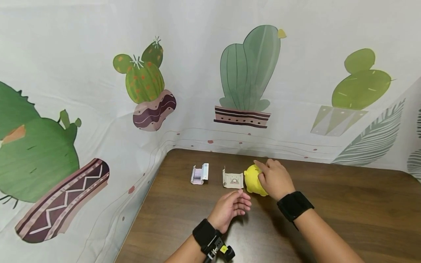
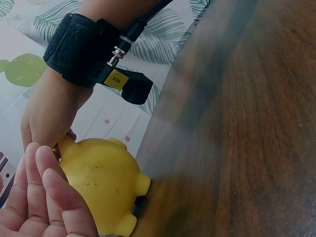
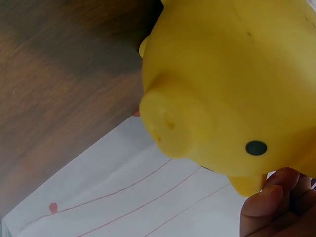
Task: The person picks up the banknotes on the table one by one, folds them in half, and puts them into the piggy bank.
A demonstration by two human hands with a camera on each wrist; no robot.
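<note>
A yellow pig-shaped piggy bank [image 1: 254, 181] stands on the wooden table. My right hand [image 1: 276, 179] is at its top and right side, index finger stretched over the top and thumb on the near side; its fingers hold the bank near an ear [image 3: 245, 185]. The snout [image 3: 165, 123] and one dark eye [image 3: 256, 147] show in the right wrist view. My left hand [image 1: 231, 208] hovers nearer to me with loosely bent fingers, holding nothing. A creased beige banknote [image 1: 233, 180] lies just left of the bank. Farther left lies a folded purplish banknote [image 1: 198, 174].
The brown wooden table [image 1: 345, 197] runs back to a white cloth [image 1: 194, 91] printed with cacti, which also hangs along the left side. Each wrist wears a black strap; a small camera on a rod [image 1: 223, 250] sits at the left one.
</note>
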